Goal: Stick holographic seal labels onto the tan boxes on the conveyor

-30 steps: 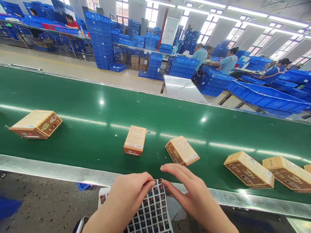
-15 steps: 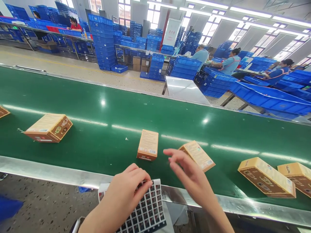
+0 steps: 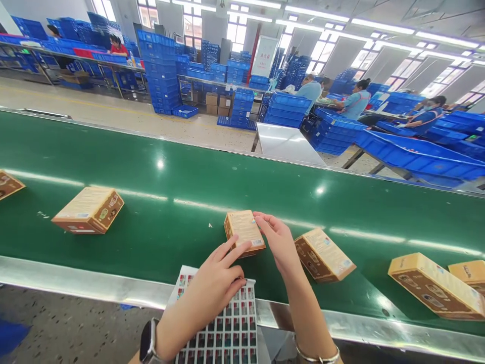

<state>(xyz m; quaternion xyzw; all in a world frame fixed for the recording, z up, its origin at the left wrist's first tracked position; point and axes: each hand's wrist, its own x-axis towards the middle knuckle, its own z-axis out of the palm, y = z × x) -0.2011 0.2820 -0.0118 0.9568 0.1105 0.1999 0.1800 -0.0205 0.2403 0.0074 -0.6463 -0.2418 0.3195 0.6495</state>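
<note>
On the green conveyor belt, a brown and cream box (image 3: 245, 228) stands in front of me. My right hand (image 3: 276, 240) has its thumb and fingers at the box's upper right edge, by a small coloured sticker. My left hand (image 3: 220, 273) reaches two fingers to the box's front left, while its thumb and other fingers pinch the top edge of a sticker sheet (image 3: 237, 323). The sheet, with rows of small dark and red stickers, hangs over the belt's metal edge, partly under my left forearm.
Another box (image 3: 324, 253) lies just right of my right hand, and more boxes (image 3: 435, 285) are at the far right. One box (image 3: 89, 210) sits on the left. Beyond the belt (image 3: 151, 202) are a metal table (image 3: 288, 141), blue crates and seated people.
The boxes have shifted right along the belt. My right hand has moved up and left onto the middle box, which has turned slightly. Two fingers of my left hand have stretched out to it.
</note>
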